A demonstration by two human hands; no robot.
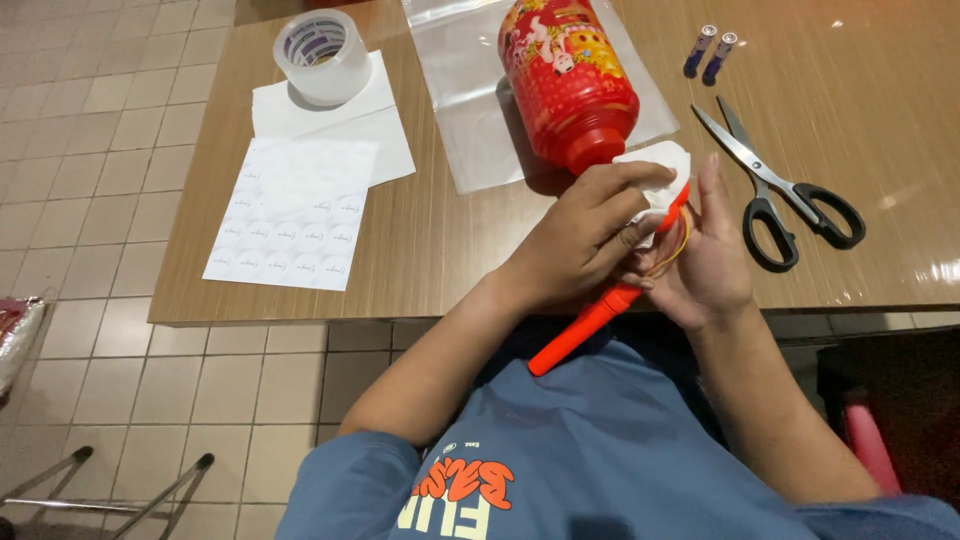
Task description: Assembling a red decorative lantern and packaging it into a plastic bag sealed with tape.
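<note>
Two hands meet at the worktop [420, 240] edge — your left hand [575, 240] pinches white tape [665, 165] onto the orange handle [590, 325], which slants toward you; right hand [705, 260] cups it, fingers spread.

A lantern [568, 80] is being kept lying on a plastic bag [462, 90] at the middle of the desk [450, 240]. A tape roll [322, 57] is being carried on paper sheets [330, 120] to its left, with a sticker sheet [295, 215] before them. Scissors [780, 190] are being kept to the right, two batteries [710, 53] behind them.
</note>
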